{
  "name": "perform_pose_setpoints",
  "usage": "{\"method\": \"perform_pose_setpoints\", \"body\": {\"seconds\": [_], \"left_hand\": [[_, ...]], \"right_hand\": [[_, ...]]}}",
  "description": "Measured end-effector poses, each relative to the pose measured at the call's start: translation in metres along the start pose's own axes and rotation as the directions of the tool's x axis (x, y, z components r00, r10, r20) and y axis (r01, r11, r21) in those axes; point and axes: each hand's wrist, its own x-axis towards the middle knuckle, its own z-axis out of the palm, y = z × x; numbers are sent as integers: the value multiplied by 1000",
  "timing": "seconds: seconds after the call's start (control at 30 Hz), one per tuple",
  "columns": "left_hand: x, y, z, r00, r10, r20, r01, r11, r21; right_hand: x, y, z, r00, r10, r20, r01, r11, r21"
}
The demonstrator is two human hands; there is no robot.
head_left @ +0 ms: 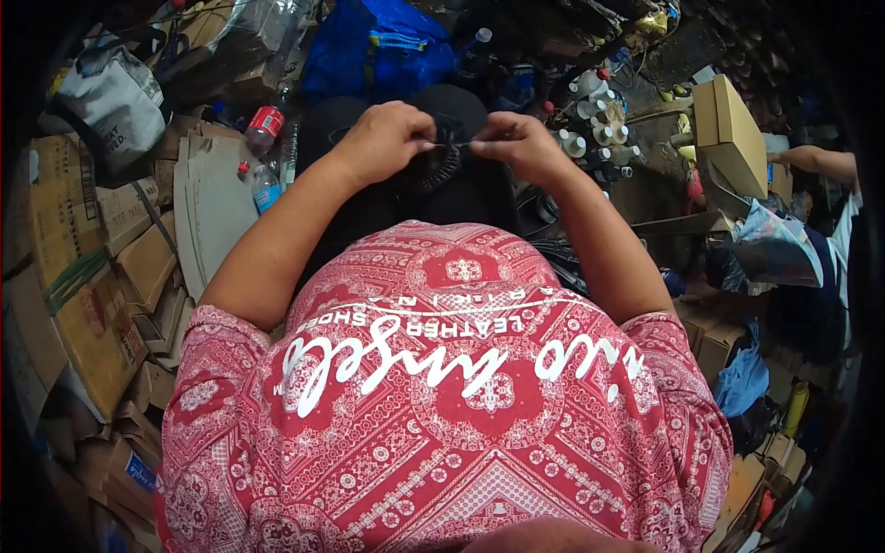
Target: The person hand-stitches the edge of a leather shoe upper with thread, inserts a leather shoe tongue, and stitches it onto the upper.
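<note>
My left hand [388, 140] is closed in a pinch over my lap, thumb and forefinger on one end of a thin dark cord. Facing it, my right hand [524, 146] also pinches, its fingertips on the other side of the same piece. Between and just below the hands hangs a black coiled cord [437, 177], lying against my dark trousers [369, 207]. Exactly where the fingertips meet the cord is too small and dark to make out.
Flattened cardboard [78, 221] piles up at left, with plastic bottles [265, 127] beside my leg. Ahead lies a blue bag [373, 51]. Several white bottles [604, 124] stand at right, near a cardboard box [728, 134]. Another person's arm [816, 163] reaches in at far right.
</note>
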Motion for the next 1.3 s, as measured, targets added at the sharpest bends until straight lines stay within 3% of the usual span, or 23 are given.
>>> {"method": "perform_pose_setpoints", "body": {"seconds": [0.03, 0.23, 0.27, 0.33, 0.5, 0.63, 0.67, 0.73, 0.8, 0.87, 0.9, 1.03, 1.17, 1.23, 1.3], "left_hand": [[-1, -2, -2, 1000, -18, -2, 18, 1000, 10], [-1, 14, 0, 982, -162, 98, 166, 986, -33], [1, 19, 0, 973, -195, 125, 199, 980, -25], [3, 15, 7, 973, -189, 130, 194, 981, -25], [5, 17, 7, 978, -127, 164, 128, 992, 2], [13, 18, 10, 976, -19, 215, -1, 996, 94], [14, 20, 10, 971, -27, 236, -6, 990, 139], [13, 20, 9, 974, -36, 222, 3, 989, 145], [7, 18, 10, 976, -58, 211, 29, 990, 137], [4, 16, 7, 981, -60, 183, 35, 990, 136], [5, 16, 6, 982, -54, 180, 28, 990, 141], [6, 15, 9, 972, -55, 228, 20, 988, 152], [-13, 2, 0, 981, 83, 175, -122, 967, 225], [-22, 3, -9, 983, 114, 146, -154, 942, 298], [-40, -8, -18, 984, 139, 109, -172, 897, 408]], "right_hand": [[-3, 0, -7, 998, 65, -23, -64, 998, 24], [-11, 9, 1, 997, 72, 0, -70, 971, 231], [-13, 13, 1, 997, 73, -2, -71, 971, 230], [-18, 17, 2, 999, 35, -40, -36, 999, -36], [-44, -3, -15, 998, 37, -51, -33, 996, 77], [-16, -8, -32, 965, -173, -197, 76, 904, -422], [-15, 0, -36, 963, -182, -200, 81, 900, -428], [-7, -9, -38, 913, -186, -362, -62, 815, -575], [-16, -27, -32, 924, -209, -320, -6, 828, -560], [-21, -49, -18, 984, -173, 42, 139, 600, -788], [-23, -54, -7, 963, -245, 115, 215, 433, -875], [-8, -47, 11, 954, -161, 253, 292, 303, -907], [1, -49, 18, 949, -100, 299, 315, 315, -895], [-1, -43, 14, 918, -196, 346, 395, 374, -839], [-7, -34, 5, 926, -197, 322, 374, 358, -856]]}}
